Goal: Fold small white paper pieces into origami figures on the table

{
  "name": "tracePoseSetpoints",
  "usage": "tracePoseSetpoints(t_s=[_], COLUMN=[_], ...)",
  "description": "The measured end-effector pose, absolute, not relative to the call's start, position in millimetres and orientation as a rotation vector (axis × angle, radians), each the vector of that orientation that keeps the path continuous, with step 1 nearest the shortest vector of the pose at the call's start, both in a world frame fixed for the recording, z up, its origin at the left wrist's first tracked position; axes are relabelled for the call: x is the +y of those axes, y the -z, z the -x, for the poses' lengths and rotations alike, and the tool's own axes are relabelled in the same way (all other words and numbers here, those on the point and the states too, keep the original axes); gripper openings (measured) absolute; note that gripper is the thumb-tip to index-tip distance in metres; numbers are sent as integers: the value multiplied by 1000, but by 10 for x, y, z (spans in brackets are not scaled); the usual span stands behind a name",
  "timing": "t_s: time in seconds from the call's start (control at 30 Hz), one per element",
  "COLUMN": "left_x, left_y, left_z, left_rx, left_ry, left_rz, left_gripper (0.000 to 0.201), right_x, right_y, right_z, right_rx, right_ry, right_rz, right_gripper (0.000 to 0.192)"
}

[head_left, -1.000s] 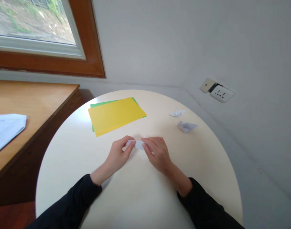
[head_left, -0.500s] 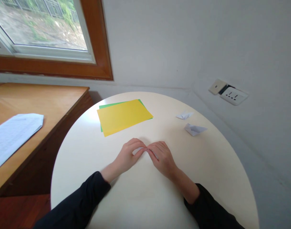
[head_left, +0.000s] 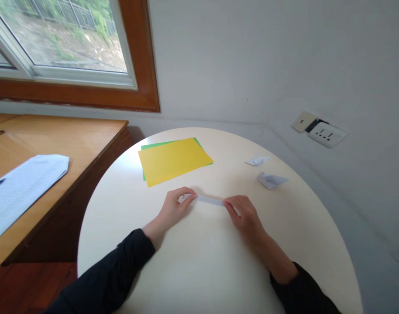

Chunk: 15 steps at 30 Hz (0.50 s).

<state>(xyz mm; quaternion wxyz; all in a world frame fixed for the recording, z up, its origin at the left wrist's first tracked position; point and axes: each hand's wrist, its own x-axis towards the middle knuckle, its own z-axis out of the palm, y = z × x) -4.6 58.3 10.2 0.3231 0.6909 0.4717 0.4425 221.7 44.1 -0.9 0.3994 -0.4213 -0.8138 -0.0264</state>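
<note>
The two hands, which were pressed together over the paper half a second ago, have drawn apart sideways, and the narrow folded strip of white paper now lies stretched flat between them near the middle of the round cream table. A second ago only a short stub of it showed between the fingers; now its whole length is in view. This looks like a crease being run outward from the centre to both ends.

The left hand has its fingers curled closed on the strip's left end, thumb and forefinger pinching it against the tabletop. The right hand presses its bent fingertips on the strip's right end; whether it pinches the paper or only holds it down cannot be told. Both forearms wear black sleeves.

The rest lies as it did. Just beyond the strip, a yellow sheet of paper rests on a green sheet, of which only an edge shows. To the far right on the table sit two small folded white paper figures, near each other but apart. On the wooden desk at left lies a printed white sheet. The view itself has swung slightly to the left.
</note>
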Motion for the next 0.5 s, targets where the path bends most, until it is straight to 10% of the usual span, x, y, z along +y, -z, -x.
tracePoseSetpoints(t_s=[0.5], left_x=[558], left_y=[-105], left_z=[-2], left_rx=[1202], left_ry=[-1091], left_rz=[-1422], left_gripper=[27], right_x=[466], right_y=[38], right_z=[-2293], right_rx=[-1406], right_ry=[-878], right_rz=[1339], right_gripper=[29])
